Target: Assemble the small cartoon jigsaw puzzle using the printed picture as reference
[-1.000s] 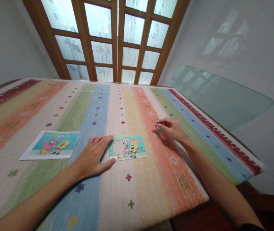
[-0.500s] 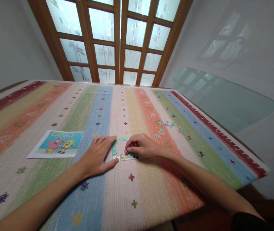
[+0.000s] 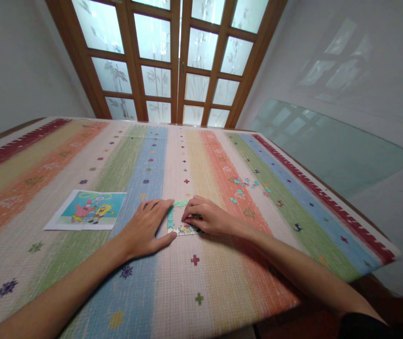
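Note:
A small cartoon jigsaw puzzle (image 3: 180,229) lies partly assembled on the striped tablecloth (image 3: 201,278). My left hand (image 3: 144,228) rests flat beside its left edge, fingers stretched out and touching the frame. My right hand (image 3: 204,217) lies over the puzzle's right half, its fingers curled and pinched down on the puzzle; whatever is under the fingertips is hidden. Several loose puzzle pieces (image 3: 245,182) are scattered on the cloth to the far right of my right hand.
A printed reference picture (image 3: 88,209) of the same cartoon lies to the left. The table's right edge (image 3: 328,188) runs diagonally beside a glass panel (image 3: 328,146). Wooden-framed frosted glass doors (image 3: 173,61) stand behind the table.
My right hand came back from the loose pieces at the right and settled on the puzzle, then shifted slightly. The left hand stayed put. The camera drifted a little.

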